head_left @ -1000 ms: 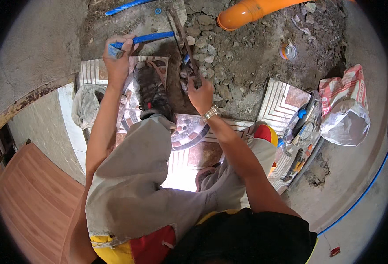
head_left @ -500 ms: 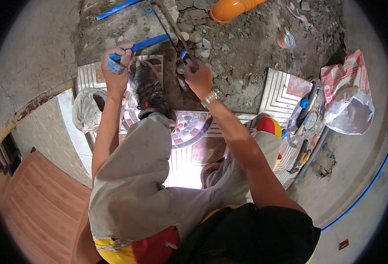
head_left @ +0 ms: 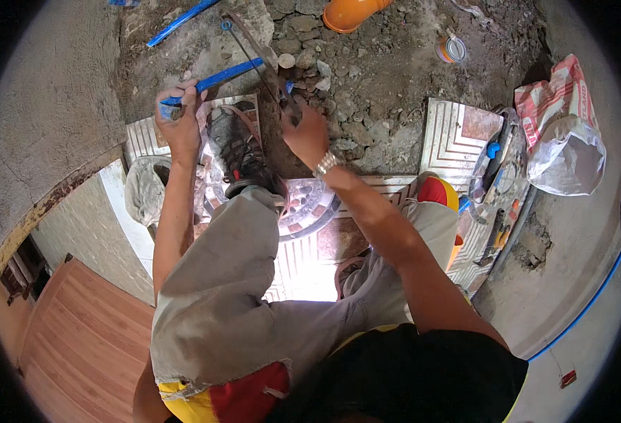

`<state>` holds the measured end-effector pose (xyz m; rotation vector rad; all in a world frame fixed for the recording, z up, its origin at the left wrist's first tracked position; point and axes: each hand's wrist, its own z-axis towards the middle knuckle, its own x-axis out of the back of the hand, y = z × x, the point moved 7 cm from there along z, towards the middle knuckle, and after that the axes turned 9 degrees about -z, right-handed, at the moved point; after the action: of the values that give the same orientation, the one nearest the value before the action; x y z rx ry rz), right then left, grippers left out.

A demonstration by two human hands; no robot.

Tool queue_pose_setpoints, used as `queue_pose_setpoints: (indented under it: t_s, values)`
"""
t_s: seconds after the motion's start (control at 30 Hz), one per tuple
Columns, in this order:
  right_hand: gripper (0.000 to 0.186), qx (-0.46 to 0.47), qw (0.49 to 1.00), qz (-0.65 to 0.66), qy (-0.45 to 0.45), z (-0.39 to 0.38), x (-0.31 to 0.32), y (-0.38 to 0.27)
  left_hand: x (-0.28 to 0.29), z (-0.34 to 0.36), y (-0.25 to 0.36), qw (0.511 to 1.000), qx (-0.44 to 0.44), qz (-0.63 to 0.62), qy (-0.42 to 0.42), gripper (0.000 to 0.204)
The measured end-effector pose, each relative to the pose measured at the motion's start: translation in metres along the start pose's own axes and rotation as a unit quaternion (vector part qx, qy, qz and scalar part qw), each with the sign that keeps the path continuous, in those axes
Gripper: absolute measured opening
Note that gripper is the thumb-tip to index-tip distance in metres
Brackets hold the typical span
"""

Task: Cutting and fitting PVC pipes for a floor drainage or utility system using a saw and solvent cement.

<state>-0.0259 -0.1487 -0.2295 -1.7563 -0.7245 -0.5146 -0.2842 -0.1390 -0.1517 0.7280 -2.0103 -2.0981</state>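
A blue plastic pipe (head_left: 229, 73) slants up to the right from my left hand (head_left: 178, 125), whose fingers are closed round its near end. My right hand (head_left: 306, 134) grips the handle of a hacksaw (head_left: 248, 39). The saw's long thin frame and blade point away from me, up and to the left. Its blade crosses the pipe near the far right end; whether it touches the pipe, I cannot tell. My dark shoe (head_left: 236, 144) stands on patterned tiles just below the pipe.
Another blue pipe (head_left: 181, 22) lies on the far ground. Rubble (head_left: 367, 106), an orange pipe elbow (head_left: 345, 15) and a small can (head_left: 452, 49) lie ahead. To the right are tools (head_left: 497, 176) and a red-and-white sack (head_left: 560, 151). A greyish cloth bag (head_left: 145, 190) sits left.
My left hand has turned a little, and the pipe's near end no longer sticks out broadly beside it. The hacksaw has shifted slightly along with my right hand. The whole view has shifted a little.
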Motion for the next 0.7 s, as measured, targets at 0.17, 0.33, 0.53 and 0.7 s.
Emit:
queue_pose_setpoints:
  t_s: [0.17, 0.33, 0.53, 0.7]
  values:
    - [0.027, 0.011, 0.999, 0.009, -0.048, 0.029, -0.001, 0.004, -0.01, 0.001, 0.003, 1.0, -0.009, 0.001, 0.009, 0.017]
    - [0.026, 0.034, 0.998, 0.007, 0.051, -0.022, 0.012, -0.008, -0.007, -0.008, 0.003, 0.997, -0.025, 0.028, 0.064, 0.018]
    - [0.025, 0.02, 0.999, 0.027, 0.002, 0.034, -0.002, -0.007, -0.016, -0.001, 0.001, 0.997, -0.032, 0.031, 0.061, 0.018]
    - [0.024, 0.008, 0.999, -0.011, -0.031, -0.003, 0.0, -0.017, -0.001, -0.001, 0.001, 0.996, -0.013, 0.02, 0.089, 0.017]
